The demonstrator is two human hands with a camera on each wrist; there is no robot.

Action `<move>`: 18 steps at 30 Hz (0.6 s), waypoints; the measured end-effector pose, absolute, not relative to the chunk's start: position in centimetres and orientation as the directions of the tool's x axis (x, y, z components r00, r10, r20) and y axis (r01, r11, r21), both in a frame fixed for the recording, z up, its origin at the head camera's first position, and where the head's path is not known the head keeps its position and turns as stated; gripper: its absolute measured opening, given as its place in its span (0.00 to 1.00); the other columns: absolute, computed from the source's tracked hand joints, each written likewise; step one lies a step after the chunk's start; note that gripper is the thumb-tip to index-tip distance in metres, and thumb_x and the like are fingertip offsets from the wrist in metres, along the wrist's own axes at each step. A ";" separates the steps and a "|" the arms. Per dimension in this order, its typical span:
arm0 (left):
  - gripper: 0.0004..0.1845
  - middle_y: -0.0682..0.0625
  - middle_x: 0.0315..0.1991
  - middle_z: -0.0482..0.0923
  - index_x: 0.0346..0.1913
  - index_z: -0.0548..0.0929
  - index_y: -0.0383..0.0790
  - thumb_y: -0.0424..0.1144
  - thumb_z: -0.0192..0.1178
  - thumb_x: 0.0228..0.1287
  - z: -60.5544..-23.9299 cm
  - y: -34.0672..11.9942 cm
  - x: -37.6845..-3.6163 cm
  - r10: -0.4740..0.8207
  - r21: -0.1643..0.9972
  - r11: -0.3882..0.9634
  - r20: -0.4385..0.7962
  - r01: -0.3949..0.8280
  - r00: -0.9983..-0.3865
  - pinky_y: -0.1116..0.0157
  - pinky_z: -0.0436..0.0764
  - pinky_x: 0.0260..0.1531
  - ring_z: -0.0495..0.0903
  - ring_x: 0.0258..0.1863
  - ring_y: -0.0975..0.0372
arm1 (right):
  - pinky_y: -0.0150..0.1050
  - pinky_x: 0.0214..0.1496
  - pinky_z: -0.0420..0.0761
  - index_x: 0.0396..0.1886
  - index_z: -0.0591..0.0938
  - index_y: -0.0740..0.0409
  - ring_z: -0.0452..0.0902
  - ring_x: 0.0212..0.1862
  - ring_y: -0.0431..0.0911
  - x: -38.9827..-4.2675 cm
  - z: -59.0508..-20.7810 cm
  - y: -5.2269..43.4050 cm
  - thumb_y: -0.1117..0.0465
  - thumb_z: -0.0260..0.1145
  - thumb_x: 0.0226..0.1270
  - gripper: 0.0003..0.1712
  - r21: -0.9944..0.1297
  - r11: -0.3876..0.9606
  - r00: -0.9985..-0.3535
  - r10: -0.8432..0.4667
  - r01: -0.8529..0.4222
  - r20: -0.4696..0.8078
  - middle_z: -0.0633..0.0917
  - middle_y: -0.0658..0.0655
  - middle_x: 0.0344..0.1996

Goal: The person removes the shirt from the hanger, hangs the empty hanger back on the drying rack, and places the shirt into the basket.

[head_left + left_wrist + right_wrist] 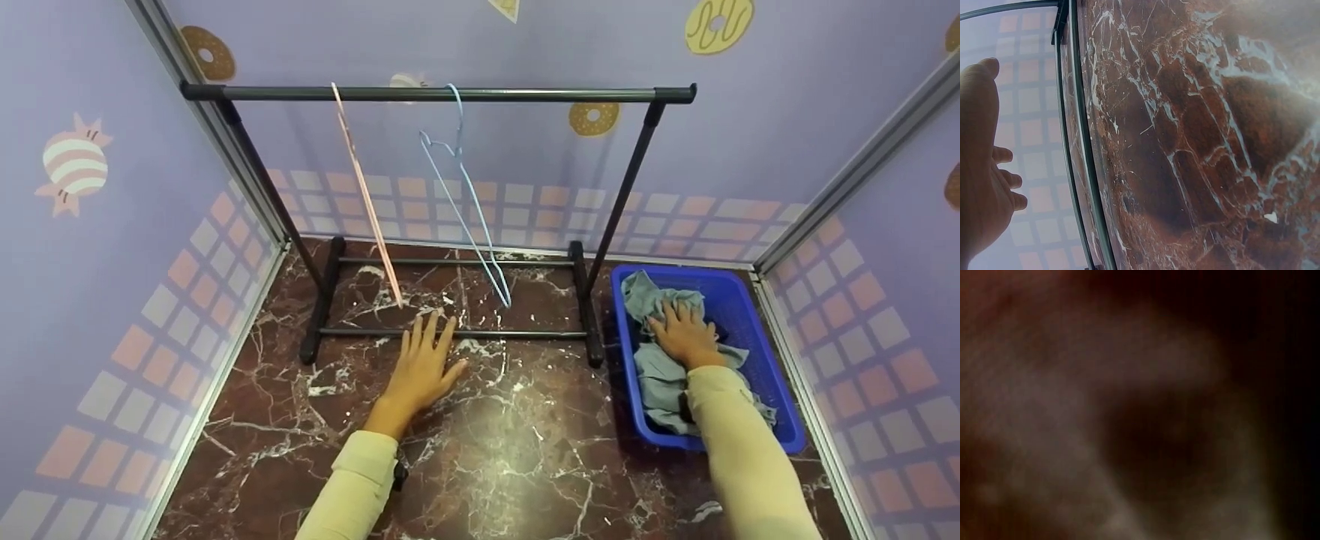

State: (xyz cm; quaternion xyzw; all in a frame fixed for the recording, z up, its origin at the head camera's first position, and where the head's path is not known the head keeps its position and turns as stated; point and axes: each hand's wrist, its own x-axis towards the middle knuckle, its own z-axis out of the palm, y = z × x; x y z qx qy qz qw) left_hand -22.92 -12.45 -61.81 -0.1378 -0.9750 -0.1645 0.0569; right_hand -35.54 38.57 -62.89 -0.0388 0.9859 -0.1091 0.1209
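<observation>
In the head view my right hand rests on grey-green cloth inside a blue plastic basket, its fingers spread over the fabric. The right wrist view is dark and blurred, so nothing can be made out there. My left hand holds nothing, with fingers extended, in front of a black clothes rack. A pink hanger and a light blue hanger hang from its top bar. In the left wrist view the left hand shows at the left edge beside the rack's lower bars.
Purple patterned walls close in the left, back and right sides. The basket stands close to the right wall, right of the rack's foot. Dark red marble floor with white veins lies under everything.
</observation>
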 end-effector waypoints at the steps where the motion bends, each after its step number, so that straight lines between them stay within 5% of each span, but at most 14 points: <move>1: 0.43 0.34 0.83 0.46 0.83 0.53 0.43 0.60 0.53 0.76 -61.7 -12.5 -22.9 0.248 0.307 0.907 0.159 0.287 -0.955 0.35 0.49 0.78 0.45 0.81 0.35 | 0.82 0.73 0.42 0.85 0.47 0.58 0.34 0.79 0.76 -35.6 -62.6 38.5 0.31 0.34 0.81 0.47 -0.228 0.972 -0.966 -0.108 -0.053 -0.236 0.45 0.75 0.81; 11: 0.43 0.33 0.82 0.46 0.83 0.52 0.44 0.60 0.54 0.76 -61.0 -12.8 -22.9 0.233 0.312 0.910 0.161 0.274 -0.959 0.36 0.47 0.79 0.45 0.81 0.35 | 0.84 0.70 0.39 0.84 0.50 0.59 0.37 0.78 0.79 -35.1 -57.3 38.3 0.35 0.41 0.83 0.44 -0.229 0.967 -0.965 -0.159 -0.109 -0.211 0.46 0.76 0.81; 18: 0.43 0.33 0.83 0.45 0.84 0.52 0.44 0.61 0.52 0.76 -60.9 -12.9 -22.7 0.229 0.309 0.912 0.161 0.269 -0.960 0.36 0.47 0.79 0.44 0.82 0.35 | 0.84 0.71 0.41 0.84 0.53 0.58 0.40 0.79 0.77 -32.5 -55.5 35.9 0.39 0.49 0.82 0.43 -0.206 0.944 -0.949 -0.287 -0.258 -0.129 0.47 0.72 0.82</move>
